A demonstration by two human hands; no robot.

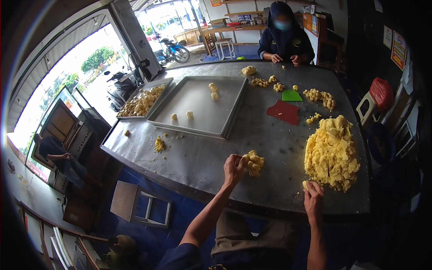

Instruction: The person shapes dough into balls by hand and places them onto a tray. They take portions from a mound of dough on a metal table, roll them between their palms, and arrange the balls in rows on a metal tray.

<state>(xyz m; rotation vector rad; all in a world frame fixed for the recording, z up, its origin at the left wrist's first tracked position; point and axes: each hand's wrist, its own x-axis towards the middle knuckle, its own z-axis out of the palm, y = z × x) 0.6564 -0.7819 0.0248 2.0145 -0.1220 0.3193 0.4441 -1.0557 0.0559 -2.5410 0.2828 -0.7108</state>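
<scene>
Across the metal-topped table, my left hand (233,169) reaches to a small heap of dough pieces (254,164). Its fingers are bent and pinch a piece at the heap's left edge; the fingertips are partly hidden. My right hand (313,198) is at the near edge of the table, its thumb and fingers closed on a small yellow dough piece (305,185). Just beyond it rises a large crumbly mound of yellow dough (332,153), apart from the hand.
Stacked metal trays (198,105) hold a few dough balls; a fuller tray (143,101) lies left. A red scraper (283,112), a green scraper (292,95) and dough clusters (319,96) lie farther back. Opposite stands a co-worker (286,38). A stool (139,204) is at lower left.
</scene>
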